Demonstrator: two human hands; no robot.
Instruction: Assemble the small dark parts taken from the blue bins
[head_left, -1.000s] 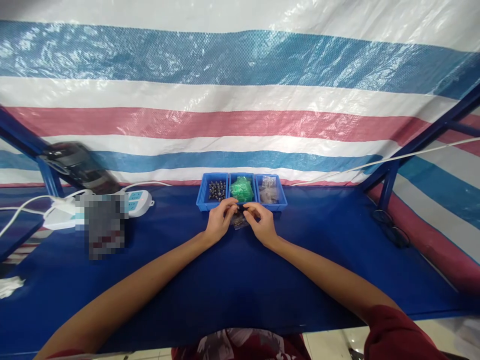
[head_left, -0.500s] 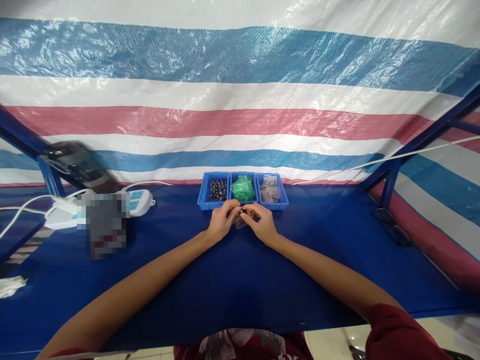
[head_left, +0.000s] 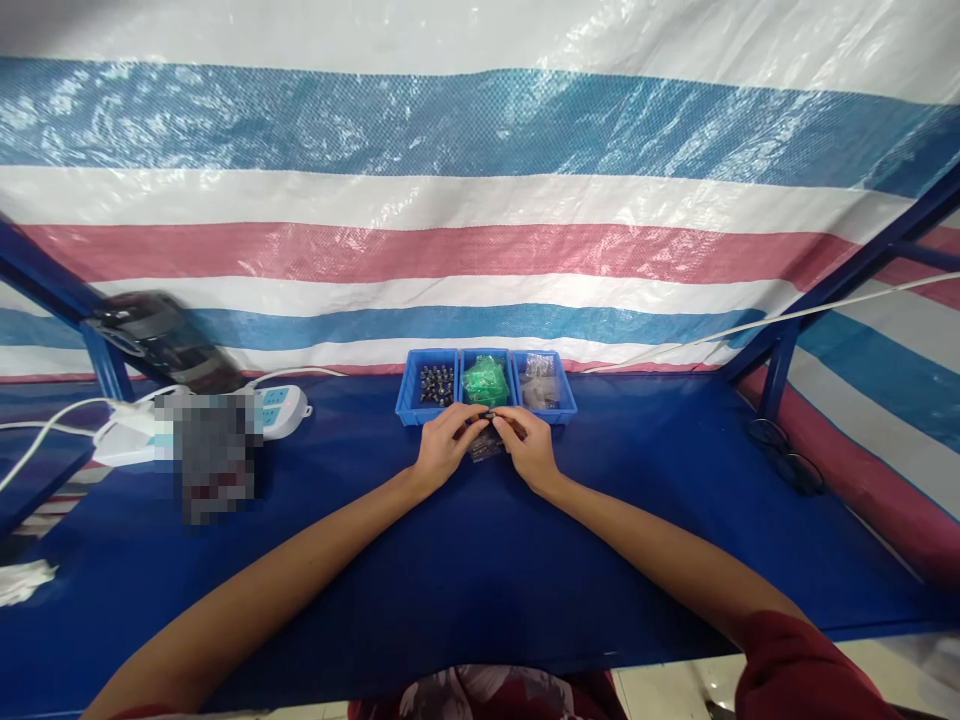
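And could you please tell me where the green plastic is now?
In the head view, the green plastic sits in the middle blue bin, between the small parts in the left bin and the clear bags in the right bin.

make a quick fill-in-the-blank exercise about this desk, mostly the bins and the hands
1. The three bins standing in a row are all ____ in colour.
2. The fingertips of the left hand and the right hand meet at the near side of the ____ bin.
3. The small dark pieces lie in the bin on the ____.
4. The power strip has a ____ body.

Missing words: blue; middle; left; white
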